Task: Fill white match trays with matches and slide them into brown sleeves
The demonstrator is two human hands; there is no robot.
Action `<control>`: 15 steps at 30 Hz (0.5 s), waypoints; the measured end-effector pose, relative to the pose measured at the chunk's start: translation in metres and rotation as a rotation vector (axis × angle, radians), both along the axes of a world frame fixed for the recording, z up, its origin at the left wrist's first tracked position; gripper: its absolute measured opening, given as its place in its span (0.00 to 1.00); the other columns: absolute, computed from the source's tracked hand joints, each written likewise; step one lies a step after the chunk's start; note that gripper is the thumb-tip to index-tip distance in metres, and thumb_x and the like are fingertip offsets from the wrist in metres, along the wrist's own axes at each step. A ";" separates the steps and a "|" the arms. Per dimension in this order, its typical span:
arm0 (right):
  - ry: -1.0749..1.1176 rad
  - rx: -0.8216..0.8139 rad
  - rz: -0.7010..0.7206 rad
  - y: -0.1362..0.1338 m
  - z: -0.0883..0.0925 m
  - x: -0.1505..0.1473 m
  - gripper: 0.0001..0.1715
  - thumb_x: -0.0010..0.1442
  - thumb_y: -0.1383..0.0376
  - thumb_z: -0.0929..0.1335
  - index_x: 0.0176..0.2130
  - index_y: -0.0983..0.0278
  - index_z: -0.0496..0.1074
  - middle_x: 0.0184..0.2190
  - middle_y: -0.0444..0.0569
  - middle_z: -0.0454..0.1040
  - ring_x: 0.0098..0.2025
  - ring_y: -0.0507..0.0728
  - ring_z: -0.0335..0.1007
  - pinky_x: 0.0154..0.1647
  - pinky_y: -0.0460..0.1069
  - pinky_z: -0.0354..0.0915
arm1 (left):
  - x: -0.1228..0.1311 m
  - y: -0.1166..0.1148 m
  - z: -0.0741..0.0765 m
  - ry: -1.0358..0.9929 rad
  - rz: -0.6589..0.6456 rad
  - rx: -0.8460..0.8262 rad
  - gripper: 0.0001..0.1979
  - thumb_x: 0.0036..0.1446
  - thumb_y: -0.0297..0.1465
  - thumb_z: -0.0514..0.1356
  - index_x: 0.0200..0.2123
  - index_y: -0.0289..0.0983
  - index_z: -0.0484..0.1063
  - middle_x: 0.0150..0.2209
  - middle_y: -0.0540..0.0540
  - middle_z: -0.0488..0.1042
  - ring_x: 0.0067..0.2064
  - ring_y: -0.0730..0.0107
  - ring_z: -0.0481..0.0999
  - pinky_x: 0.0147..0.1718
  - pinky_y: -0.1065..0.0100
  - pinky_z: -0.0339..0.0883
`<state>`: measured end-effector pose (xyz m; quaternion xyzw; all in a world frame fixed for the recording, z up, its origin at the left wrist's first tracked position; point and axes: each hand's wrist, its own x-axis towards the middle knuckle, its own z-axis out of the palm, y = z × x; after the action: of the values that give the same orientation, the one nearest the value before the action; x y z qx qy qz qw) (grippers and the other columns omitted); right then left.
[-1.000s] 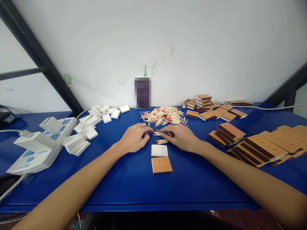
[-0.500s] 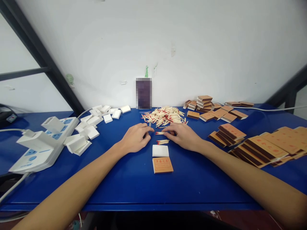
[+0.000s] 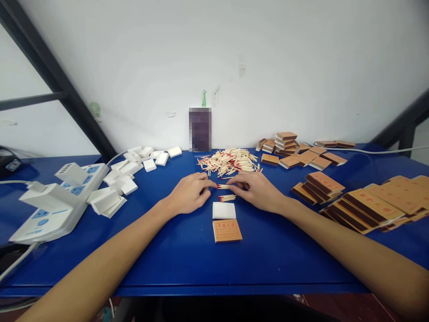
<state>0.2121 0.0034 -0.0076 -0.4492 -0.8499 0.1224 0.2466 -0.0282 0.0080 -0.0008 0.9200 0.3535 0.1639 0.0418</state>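
Note:
A small row of red-tipped matches (image 3: pixel 222 186) lies in front of me between my two hands. The extended index finger of my left hand (image 3: pixel 191 193) touches its red heads; the thumb is apart and this hand holds nothing. At the plain ends, the thumb and index finger of my right hand (image 3: pixel 256 190) close around the matches. Just nearer lies a second small bundle of matches (image 3: pixel 227 198). Below that are a white inner tray (image 3: pixel 224 210) and a tan matchbox sleeve (image 3: pixel 227 230) with red print. Beyond my hands spreads a loose heap of matches (image 3: pixel 231 162).
White trays (image 3: pixel 125 184) are scattered to the left, beside a white power strip (image 3: pixel 50 219) with plugs and cables. Tan matchboxes (image 3: pixel 286 144) are piled at the back right. Stacked sleeves (image 3: pixel 372 205) lie at the right of the blue table (image 3: pixel 187 264).
My left index finger has moved slightly right and now meets the match heads. My right hand stays at their plain ends. The view has shifted a little.

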 end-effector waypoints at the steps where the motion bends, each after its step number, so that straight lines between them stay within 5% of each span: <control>1: 0.002 0.012 -0.006 0.000 0.000 0.000 0.10 0.62 0.64 0.66 0.38 0.61 0.78 0.25 0.43 0.69 0.29 0.52 0.63 0.30 0.47 0.55 | 0.000 0.000 0.000 0.000 -0.001 -0.002 0.17 0.62 0.26 0.51 0.49 0.38 0.76 0.39 0.45 0.73 0.42 0.63 0.73 0.44 0.60 0.67; 15: -0.063 -0.004 -0.148 0.003 -0.003 0.005 0.08 0.56 0.67 0.66 0.36 0.61 0.75 0.24 0.42 0.70 0.28 0.52 0.63 0.29 0.47 0.54 | 0.001 -0.001 0.003 0.017 0.008 0.007 0.17 0.62 0.26 0.51 0.46 0.37 0.77 0.39 0.44 0.74 0.42 0.62 0.73 0.43 0.60 0.68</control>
<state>0.2167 0.0061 -0.0102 -0.5150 -0.8214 0.0916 0.2273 -0.0267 0.0073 0.0018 0.9201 0.3569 0.1576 0.0352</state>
